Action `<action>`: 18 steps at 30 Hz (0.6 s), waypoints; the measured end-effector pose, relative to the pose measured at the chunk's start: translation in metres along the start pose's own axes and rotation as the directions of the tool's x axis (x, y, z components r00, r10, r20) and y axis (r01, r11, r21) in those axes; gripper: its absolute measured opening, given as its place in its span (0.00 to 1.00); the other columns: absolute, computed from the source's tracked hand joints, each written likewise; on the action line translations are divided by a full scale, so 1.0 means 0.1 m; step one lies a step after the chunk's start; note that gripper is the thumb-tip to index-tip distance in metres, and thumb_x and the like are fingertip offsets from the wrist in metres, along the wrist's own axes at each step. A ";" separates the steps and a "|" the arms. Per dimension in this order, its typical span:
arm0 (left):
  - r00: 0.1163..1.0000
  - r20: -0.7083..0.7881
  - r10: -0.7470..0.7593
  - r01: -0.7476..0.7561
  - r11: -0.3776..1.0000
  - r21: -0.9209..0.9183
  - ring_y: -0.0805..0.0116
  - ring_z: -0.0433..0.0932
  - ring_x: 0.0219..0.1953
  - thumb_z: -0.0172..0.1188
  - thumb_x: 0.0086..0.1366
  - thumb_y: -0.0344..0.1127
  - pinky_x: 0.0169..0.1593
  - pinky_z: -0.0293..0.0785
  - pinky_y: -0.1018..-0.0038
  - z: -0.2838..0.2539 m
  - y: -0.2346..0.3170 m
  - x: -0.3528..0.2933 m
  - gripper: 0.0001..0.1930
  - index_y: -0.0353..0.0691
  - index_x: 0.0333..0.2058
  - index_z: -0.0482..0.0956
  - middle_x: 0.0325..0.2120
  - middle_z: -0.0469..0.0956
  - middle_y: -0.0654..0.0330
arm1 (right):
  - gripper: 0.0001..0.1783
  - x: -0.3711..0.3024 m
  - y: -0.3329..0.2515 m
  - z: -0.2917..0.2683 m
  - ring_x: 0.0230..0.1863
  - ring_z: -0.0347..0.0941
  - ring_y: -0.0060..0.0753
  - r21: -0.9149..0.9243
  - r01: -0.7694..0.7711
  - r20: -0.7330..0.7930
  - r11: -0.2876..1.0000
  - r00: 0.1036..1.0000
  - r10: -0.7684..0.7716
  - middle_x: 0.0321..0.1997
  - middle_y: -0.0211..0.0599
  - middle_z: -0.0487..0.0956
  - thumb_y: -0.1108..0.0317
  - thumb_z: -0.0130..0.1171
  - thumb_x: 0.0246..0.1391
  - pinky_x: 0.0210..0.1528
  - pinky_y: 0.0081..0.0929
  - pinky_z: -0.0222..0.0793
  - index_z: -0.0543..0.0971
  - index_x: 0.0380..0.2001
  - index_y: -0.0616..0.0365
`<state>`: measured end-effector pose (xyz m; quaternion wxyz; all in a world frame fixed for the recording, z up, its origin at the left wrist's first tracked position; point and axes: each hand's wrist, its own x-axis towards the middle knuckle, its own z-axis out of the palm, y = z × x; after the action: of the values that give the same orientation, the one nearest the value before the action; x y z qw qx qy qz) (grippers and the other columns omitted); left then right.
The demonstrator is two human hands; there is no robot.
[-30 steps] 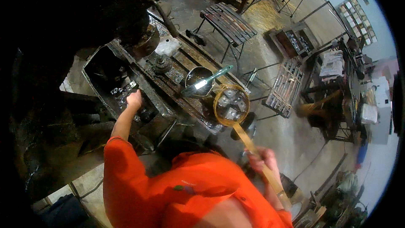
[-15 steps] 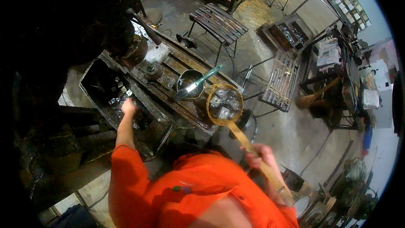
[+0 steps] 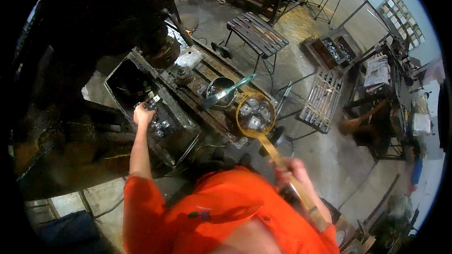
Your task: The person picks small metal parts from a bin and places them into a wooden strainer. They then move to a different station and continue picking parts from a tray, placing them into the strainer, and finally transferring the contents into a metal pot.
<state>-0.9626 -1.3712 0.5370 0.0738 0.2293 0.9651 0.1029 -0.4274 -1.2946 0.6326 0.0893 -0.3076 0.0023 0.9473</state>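
My left hand reaches into a dark metal trough, its fingers closed round small metal pieces by the near wall. More shiny metal pieces lie in the trough beside my wrist. My right hand grips the flat wooden handle of a round strainer with a yellowish woven rim. Several square grey metal pieces rest in the strainer, which is over the end of the bench. Next to it, a brush with a green handle lies across a round pot.
A grimy metal bench runs beside the trough. Beyond it stand a slatted stool and a slatted rack. Metal pieces fill a divided box farther right. Dark machinery stands close on my left.
The view has shifted, so the scene sits farther right. My left hand has moved toward the trough's near left wall, its fingers round pieces. My right hand keeps hold of the strainer.
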 end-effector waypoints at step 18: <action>0.213 -0.371 0.904 -0.926 0.065 -0.373 0.59 0.70 0.18 0.63 0.36 0.34 0.25 0.67 0.70 -0.23 1.88 -2.35 0.24 0.46 0.39 0.76 0.16 0.71 0.61 | 0.24 0.00 -0.02 -0.06 0.15 0.52 0.15 0.009 -0.011 0.020 1.000 1.000 0.011 0.22 0.27 0.60 0.66 0.41 0.39 0.14 0.14 0.48 0.63 0.44 0.65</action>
<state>-0.6787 -1.3186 0.6257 0.0326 0.7503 0.5336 0.3890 -0.4237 -1.2928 0.6276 0.0856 -0.2976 0.0071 0.9508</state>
